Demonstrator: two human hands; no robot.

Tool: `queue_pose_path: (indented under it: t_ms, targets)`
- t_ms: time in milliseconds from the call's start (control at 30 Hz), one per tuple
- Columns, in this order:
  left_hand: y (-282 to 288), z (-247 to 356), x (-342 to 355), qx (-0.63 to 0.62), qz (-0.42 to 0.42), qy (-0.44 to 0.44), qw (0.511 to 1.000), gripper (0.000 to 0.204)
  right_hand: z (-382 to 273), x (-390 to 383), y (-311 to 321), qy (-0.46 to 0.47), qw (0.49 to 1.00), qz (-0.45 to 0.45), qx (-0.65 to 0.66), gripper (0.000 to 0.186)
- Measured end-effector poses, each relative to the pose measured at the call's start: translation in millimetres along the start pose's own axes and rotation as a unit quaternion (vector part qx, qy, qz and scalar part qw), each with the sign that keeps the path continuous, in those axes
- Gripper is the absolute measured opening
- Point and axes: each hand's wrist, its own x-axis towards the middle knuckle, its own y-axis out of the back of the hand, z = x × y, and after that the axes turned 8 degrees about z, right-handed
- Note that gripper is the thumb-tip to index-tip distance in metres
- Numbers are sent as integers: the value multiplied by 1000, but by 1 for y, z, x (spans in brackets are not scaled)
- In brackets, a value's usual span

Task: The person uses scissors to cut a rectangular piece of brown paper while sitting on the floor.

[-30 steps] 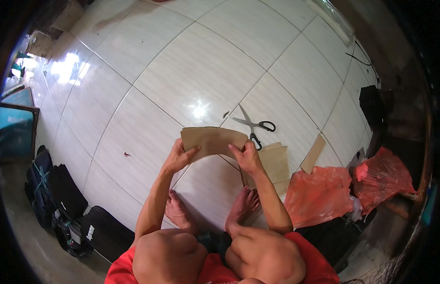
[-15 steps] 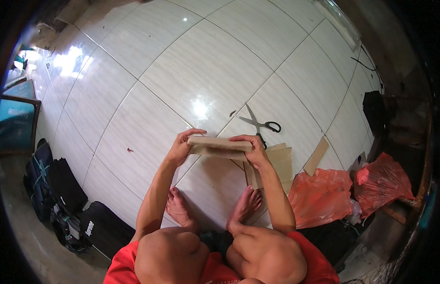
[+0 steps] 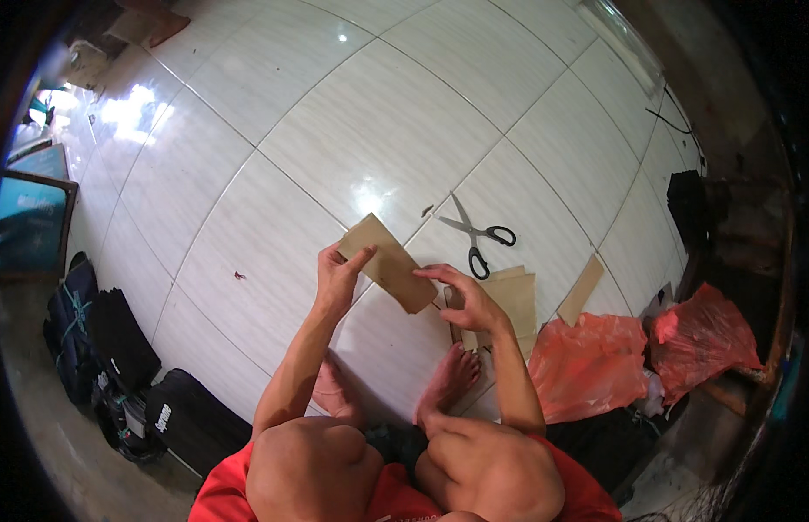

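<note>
A folded piece of brown cardboard (image 3: 387,265) is tilted in front of me above the tiled floor. My left hand (image 3: 339,277) grips its left side, thumb on top and fingers beneath. At its right edge my right hand (image 3: 465,300) rests its fingertips, thumb and fingers apart. Scissors with black handles (image 3: 476,233) lie spread on the floor beyond my right hand. More flat brown cardboard pieces (image 3: 513,300) lie beside that hand, partly hidden by it.
A narrow cardboard strip (image 3: 582,290) lies farther right, near red plastic bags (image 3: 591,365). Black bundles (image 3: 196,418) stand at the left below a blue framed panel (image 3: 30,226). Another person's foot (image 3: 168,30) shows at the far left.
The cardboard has turned from level and edge-on to slanting, its broad face showing. My right hand has loosened and shifted down its edge. A person's foot has appeared at the far left.
</note>
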Motion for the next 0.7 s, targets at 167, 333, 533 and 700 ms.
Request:
queue_pose_path:
  t_ms: [167, 333, 533, 700]
  targets:
    - [-21, 9, -15, 134, -35, -77, 987, 21, -18, 16, -38, -23, 990, 107, 91, 109]
    - [-39, 8, -17, 95, -98, -94, 986, 41, -39, 24, -75, -147, 976, 163, 12, 101]
    - [-55, 27, -33, 77, -151, -65, 983, 42, -43, 16, -68, -136, 973, 182, 30, 105]
    - [-51, 14, -29, 10, -90, 10, 996, 46, -44, 16, -84, -106, 983, 150, -28, 125]
